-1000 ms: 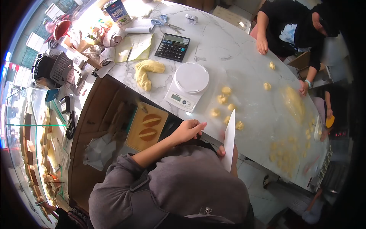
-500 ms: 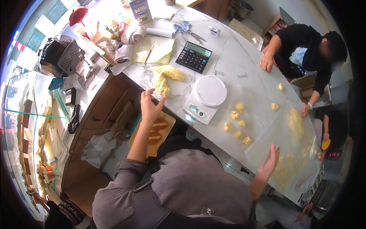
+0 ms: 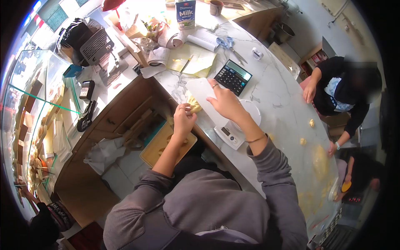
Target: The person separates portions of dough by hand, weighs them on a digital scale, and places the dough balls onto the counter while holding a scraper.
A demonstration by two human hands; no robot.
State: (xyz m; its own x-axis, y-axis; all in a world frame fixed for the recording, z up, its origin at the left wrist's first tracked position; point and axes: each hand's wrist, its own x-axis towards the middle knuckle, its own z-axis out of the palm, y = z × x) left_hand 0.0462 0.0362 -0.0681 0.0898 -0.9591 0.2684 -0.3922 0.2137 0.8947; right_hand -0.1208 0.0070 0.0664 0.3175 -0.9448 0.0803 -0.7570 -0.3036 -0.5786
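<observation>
My right hand (image 3: 227, 101) grips a white flat dough scraper (image 3: 201, 91), held over the near edge of the marble table. Just left of it, the bent fingers of my left hand (image 3: 184, 121) are on the end of a piece of yellow dough (image 3: 194, 103). The scraper covers much of that dough. A white kitchen scale (image 3: 231, 136) stands under my right forearm, which partly hides its round plate (image 3: 255, 111).
Beyond the scraper lie a black calculator (image 3: 234, 77), scissors (image 3: 231, 48), yellow paper (image 3: 196, 62) and a milk carton (image 3: 185, 15). Small dough pieces (image 3: 303, 141) sit to the right, near a co-worker in black (image 3: 354, 91). Below the table edge is a wooden tray (image 3: 156, 146).
My right hand has come from the right side of the table to the dough and now holds the scraper. My left hand has closed on the dough's end. The view has shifted.
</observation>
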